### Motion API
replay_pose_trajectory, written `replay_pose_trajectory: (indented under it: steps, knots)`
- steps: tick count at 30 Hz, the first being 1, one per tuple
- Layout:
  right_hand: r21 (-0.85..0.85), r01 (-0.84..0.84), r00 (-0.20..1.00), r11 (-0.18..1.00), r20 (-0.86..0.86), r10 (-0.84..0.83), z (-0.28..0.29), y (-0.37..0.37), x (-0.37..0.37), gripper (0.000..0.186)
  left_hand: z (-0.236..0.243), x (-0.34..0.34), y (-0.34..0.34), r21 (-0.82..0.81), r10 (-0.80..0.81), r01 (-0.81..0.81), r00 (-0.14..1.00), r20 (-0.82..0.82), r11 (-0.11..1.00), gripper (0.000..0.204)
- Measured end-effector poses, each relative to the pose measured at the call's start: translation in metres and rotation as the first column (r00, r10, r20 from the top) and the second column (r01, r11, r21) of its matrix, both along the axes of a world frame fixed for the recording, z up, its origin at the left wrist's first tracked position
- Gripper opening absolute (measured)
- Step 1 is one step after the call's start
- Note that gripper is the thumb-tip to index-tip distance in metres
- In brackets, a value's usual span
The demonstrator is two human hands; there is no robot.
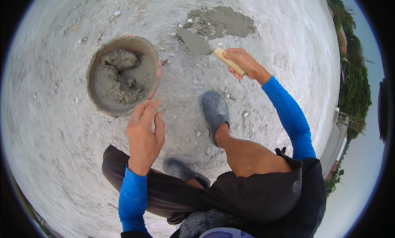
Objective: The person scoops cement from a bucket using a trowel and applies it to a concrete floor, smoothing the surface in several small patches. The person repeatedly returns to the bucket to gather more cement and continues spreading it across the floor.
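Observation:
My right hand [242, 64] is closed around the light wooden handle of a trowel [194, 42]. Its pointed, grey-coated blade reaches left, just in front of a wet patch of mortar [224, 22] on the ground. To the left stands a round bucket [158, 71], its rim and walls smeared grey. Inside it lies thick grey mortar [119, 79], heaped and lumpy in the middle. At the bucket's near right rim, my left hand [145, 135] has its fingers stretched forward and thumb apart, holding nothing. Whether its fingertips touch the rim I cannot tell.
Pale, rough ground [53, 114] with small stones and crumbs spreads all around. My feet in dark clogs [215, 110] are just right of and below the bucket. A thin wire handle hangs at the bucket's near side. Green trees [356, 77] and a fence stand far right.

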State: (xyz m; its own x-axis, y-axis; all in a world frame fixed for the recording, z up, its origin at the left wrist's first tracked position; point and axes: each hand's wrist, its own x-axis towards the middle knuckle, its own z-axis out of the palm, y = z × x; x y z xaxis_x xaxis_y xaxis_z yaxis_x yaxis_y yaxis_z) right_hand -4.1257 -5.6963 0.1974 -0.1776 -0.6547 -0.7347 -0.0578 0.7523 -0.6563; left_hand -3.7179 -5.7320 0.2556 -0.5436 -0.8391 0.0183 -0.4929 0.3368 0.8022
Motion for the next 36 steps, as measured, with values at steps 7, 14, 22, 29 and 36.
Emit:
replay_pose_trajectory:
  steps: [7, 14, 22, 29, 36]
  knots:
    - [-0.027, 0.141, 0.974, 0.990, -0.174, -0.144, -0.005, 0.010, 0.010, 0.047, 0.004, 0.003, 0.003, 0.032, -0.006, 0.007, 1.000, -0.015, 0.999, 0.033]
    - [-0.104, -0.018, 0.988, 0.994, -0.155, 0.002, -0.002, 0.024, -0.007, 0.046, 0.002, 0.008, 0.005, 0.001, 0.011, -0.011, 1.000, 0.028, 1.000, 0.034]
    - [0.095, -0.143, 0.911, 0.985, -0.376, 0.169, -0.014, -0.035, -0.073, 0.048, 0.006, 0.003, 0.011, -0.018, -0.038, 0.038, 0.999, 0.035, 0.999, 0.035]
    - [0.027, 0.075, 0.957, 0.997, -0.285, -0.064, 0.014, 0.065, -0.076, 0.044, 0.017, 0.028, 0.013, -0.019, 0.034, -0.033, 0.998, 0.059, 0.999, 0.037]
    - [-0.050, 0.315, 0.947, 0.948, -0.051, -0.318, -0.040, 0.066, 0.018, 0.038, 0.034, 0.012, 0.000, -0.139, -0.101, 0.109, 0.993, 0.063, 0.984, 0.038]
